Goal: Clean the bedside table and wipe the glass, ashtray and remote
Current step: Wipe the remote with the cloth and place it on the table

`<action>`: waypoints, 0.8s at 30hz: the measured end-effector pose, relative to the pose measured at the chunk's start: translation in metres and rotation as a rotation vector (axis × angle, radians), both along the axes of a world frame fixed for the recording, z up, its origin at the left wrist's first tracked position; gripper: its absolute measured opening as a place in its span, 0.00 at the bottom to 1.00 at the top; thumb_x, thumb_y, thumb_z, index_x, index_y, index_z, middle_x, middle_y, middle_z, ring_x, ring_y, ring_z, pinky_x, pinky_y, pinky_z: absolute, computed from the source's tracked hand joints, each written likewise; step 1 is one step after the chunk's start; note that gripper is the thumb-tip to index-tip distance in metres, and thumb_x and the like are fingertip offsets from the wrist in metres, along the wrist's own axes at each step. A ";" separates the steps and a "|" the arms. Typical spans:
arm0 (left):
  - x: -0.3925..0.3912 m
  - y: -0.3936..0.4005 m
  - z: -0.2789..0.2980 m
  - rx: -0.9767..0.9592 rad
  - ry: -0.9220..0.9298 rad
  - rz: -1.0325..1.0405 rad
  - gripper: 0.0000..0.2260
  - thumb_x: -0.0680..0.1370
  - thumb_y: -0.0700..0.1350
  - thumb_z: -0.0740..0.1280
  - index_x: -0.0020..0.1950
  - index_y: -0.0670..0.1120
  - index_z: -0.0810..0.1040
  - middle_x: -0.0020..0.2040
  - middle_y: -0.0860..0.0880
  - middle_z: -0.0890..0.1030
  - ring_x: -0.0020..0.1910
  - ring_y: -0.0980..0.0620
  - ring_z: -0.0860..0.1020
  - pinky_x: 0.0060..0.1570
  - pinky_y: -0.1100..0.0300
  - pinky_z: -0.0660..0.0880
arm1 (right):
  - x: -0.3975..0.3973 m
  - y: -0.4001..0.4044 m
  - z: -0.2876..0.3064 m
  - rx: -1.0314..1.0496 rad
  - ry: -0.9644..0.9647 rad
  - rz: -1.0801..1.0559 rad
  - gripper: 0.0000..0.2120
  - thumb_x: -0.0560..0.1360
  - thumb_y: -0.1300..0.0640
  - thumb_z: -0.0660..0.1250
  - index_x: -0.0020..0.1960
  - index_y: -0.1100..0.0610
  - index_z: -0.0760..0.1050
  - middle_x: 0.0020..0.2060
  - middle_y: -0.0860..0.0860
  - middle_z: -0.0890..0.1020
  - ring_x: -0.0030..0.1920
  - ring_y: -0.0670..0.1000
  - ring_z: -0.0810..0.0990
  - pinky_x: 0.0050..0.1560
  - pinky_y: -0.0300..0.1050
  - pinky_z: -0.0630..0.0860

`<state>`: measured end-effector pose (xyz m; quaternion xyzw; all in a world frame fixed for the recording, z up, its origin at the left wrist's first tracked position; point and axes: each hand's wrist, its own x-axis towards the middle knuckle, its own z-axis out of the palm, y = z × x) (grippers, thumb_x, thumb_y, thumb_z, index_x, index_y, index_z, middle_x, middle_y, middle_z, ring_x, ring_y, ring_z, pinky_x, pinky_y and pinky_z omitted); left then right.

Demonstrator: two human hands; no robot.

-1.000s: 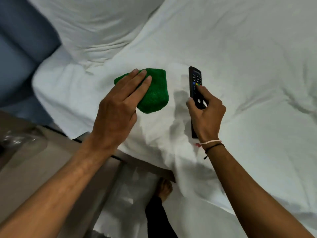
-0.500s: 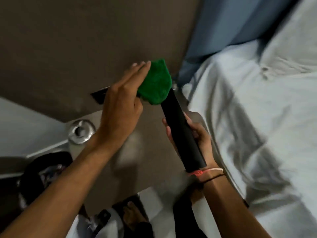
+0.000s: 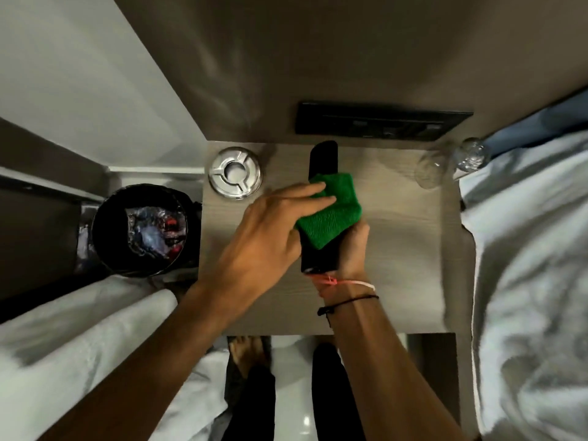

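Over the wooden bedside table (image 3: 401,268), my right hand (image 3: 354,249) grips the lower end of the black remote (image 3: 324,157), its plain back facing up. My left hand (image 3: 270,230) presses a folded green cloth (image 3: 334,214) onto the remote's middle. The remote's far tip shows beyond the cloth. A round metal ashtray (image 3: 234,172) sits at the table's back left corner. A clear glass (image 3: 433,168) lies at the back right, with a second clear glass item (image 3: 471,154) just beyond it by the bed.
A black bin (image 3: 140,230) with rubbish stands left of the table. White bedding (image 3: 534,281) lies on the right and more white linen (image 3: 79,361) at lower left. A black switch panel (image 3: 381,122) is on the wall behind. My feet show below the table edge.
The view swung from the bed to the bedside table. The remote was turned back-up, and the cloth slid from its far tip down to its middle.
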<state>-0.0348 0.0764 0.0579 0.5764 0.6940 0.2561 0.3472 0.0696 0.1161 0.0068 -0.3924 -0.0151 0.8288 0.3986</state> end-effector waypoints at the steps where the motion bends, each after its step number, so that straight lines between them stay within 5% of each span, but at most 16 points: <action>1: -0.001 -0.005 0.002 -0.011 -0.018 0.000 0.31 0.72 0.27 0.61 0.71 0.51 0.76 0.75 0.53 0.71 0.72 0.64 0.68 0.75 0.61 0.64 | -0.001 0.003 -0.003 -0.015 -0.012 0.008 0.20 0.54 0.42 0.79 0.38 0.55 0.86 0.35 0.55 0.84 0.34 0.52 0.84 0.34 0.39 0.80; 3: -0.002 -0.014 0.008 -0.033 -0.069 -0.010 0.32 0.70 0.26 0.61 0.69 0.52 0.77 0.73 0.54 0.73 0.64 0.74 0.65 0.62 0.53 0.71 | -0.001 0.013 -0.007 -0.072 -0.037 0.057 0.22 0.57 0.42 0.78 0.43 0.56 0.81 0.40 0.55 0.78 0.37 0.52 0.78 0.37 0.41 0.77; 5: -0.005 -0.021 0.015 -0.071 -0.138 -0.047 0.34 0.68 0.24 0.60 0.67 0.53 0.79 0.72 0.57 0.75 0.57 0.81 0.64 0.59 0.69 0.69 | -0.001 0.023 -0.009 -0.183 0.030 0.074 0.20 0.69 0.47 0.68 0.58 0.55 0.76 0.47 0.53 0.76 0.45 0.51 0.76 0.47 0.41 0.74; 7: -0.012 -0.024 0.023 -0.120 -0.211 -0.111 0.37 0.67 0.23 0.58 0.66 0.55 0.80 0.70 0.60 0.76 0.56 0.81 0.71 0.63 0.69 0.66 | 0.005 0.033 -0.012 -0.305 0.080 0.017 0.22 0.76 0.51 0.65 0.69 0.50 0.70 0.51 0.53 0.77 0.53 0.50 0.77 0.51 0.41 0.76; 9: -0.023 -0.028 0.033 -0.163 -0.297 -0.183 0.39 0.65 0.23 0.57 0.64 0.57 0.81 0.69 0.63 0.77 0.66 0.74 0.71 0.64 0.69 0.73 | 0.013 0.039 -0.014 -0.306 0.034 0.033 0.15 0.80 0.53 0.64 0.66 0.53 0.70 0.50 0.53 0.78 0.49 0.48 0.78 0.45 0.38 0.80; 12: -0.040 -0.028 0.045 -0.186 -0.407 -0.172 0.38 0.67 0.22 0.57 0.64 0.57 0.80 0.67 0.65 0.77 0.69 0.69 0.71 0.61 0.76 0.71 | 0.028 0.045 -0.010 -0.128 -0.314 0.278 0.08 0.78 0.58 0.70 0.55 0.58 0.73 0.44 0.54 0.78 0.39 0.48 0.78 0.38 0.37 0.80; 15: -0.051 -0.014 0.045 -0.126 -0.306 0.011 0.37 0.69 0.21 0.58 0.64 0.57 0.79 0.67 0.66 0.77 0.69 0.70 0.69 0.69 0.68 0.68 | 0.049 0.044 -0.008 0.030 -0.531 0.400 0.22 0.68 0.63 0.75 0.58 0.54 0.73 0.46 0.57 0.83 0.35 0.51 0.82 0.37 0.43 0.82; 20: -0.040 0.037 0.033 0.060 0.027 0.145 0.31 0.68 0.24 0.59 0.67 0.46 0.79 0.70 0.50 0.77 0.71 0.58 0.72 0.73 0.70 0.60 | 0.075 0.028 -0.005 0.010 -0.060 0.440 0.19 0.83 0.50 0.58 0.72 0.51 0.71 0.61 0.60 0.80 0.47 0.54 0.82 0.46 0.47 0.80; 24: -0.005 0.059 0.015 0.058 0.089 0.104 0.29 0.73 0.27 0.59 0.70 0.47 0.76 0.74 0.50 0.73 0.74 0.55 0.69 0.71 0.75 0.56 | 0.081 0.012 -0.004 0.041 0.171 0.341 0.21 0.86 0.51 0.48 0.78 0.47 0.64 0.63 0.59 0.77 0.52 0.55 0.77 0.50 0.49 0.77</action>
